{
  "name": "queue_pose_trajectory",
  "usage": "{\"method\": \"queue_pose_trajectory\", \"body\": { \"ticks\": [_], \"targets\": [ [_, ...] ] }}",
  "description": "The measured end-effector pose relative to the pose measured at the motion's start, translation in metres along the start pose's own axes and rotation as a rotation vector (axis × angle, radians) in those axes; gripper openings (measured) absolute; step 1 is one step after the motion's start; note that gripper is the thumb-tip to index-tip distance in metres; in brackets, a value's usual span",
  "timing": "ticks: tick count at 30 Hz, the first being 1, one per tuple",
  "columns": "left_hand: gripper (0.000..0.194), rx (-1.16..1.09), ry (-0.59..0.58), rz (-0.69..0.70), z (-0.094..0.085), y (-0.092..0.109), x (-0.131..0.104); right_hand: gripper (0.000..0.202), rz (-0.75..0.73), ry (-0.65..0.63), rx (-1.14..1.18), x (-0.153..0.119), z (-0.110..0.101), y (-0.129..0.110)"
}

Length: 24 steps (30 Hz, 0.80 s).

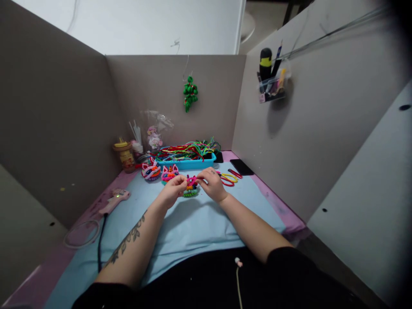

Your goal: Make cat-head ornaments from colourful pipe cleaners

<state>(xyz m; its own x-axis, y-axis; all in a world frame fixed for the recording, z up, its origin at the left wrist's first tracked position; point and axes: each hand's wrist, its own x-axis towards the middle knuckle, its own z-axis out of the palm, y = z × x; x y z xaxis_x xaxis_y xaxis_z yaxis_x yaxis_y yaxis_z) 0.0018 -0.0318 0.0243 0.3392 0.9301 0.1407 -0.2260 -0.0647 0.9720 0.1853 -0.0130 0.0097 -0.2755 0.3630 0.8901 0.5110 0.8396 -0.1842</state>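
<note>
Nearest, a pink glue gun (114, 201) lies at the left of the light-blue cloth (206, 223), while mid-cloth the left hand (174, 188) and right hand (211, 183) pinch a bright-pink pipe-cleaner piece (192, 180) between their fingertips, just above a green-and-orange pipe-cleaner figure (190, 192); whether the two are joined I cannot tell. Beyond the left hand sit two cat-eared pipe-cleaner heads (170, 173), and behind them a turquoise tray (188, 164) heaped with loose pipe cleaners (189, 151), below a hanging green ornament (190, 93).

Taupe partition panels (154, 81) stand on three sides, a white wall (154, 25) beyond.
</note>
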Motion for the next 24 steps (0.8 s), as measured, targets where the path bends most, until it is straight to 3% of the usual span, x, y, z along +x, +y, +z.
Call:
{"method": "queue_pose_trajectory", "body": {
  "ticks": [5,24],
  "targets": [
    [0.034,0.075,0.002,0.020,0.000,-0.003,0.001,0.010,0.023,-0.017,0.025,0.001,0.001,-0.002],
    [0.035,0.009,0.036,0.007,0.000,-0.016,0.008,0.013,0.097,-0.011,0.095,-0.004,0.007,-0.004]
  ]
}}
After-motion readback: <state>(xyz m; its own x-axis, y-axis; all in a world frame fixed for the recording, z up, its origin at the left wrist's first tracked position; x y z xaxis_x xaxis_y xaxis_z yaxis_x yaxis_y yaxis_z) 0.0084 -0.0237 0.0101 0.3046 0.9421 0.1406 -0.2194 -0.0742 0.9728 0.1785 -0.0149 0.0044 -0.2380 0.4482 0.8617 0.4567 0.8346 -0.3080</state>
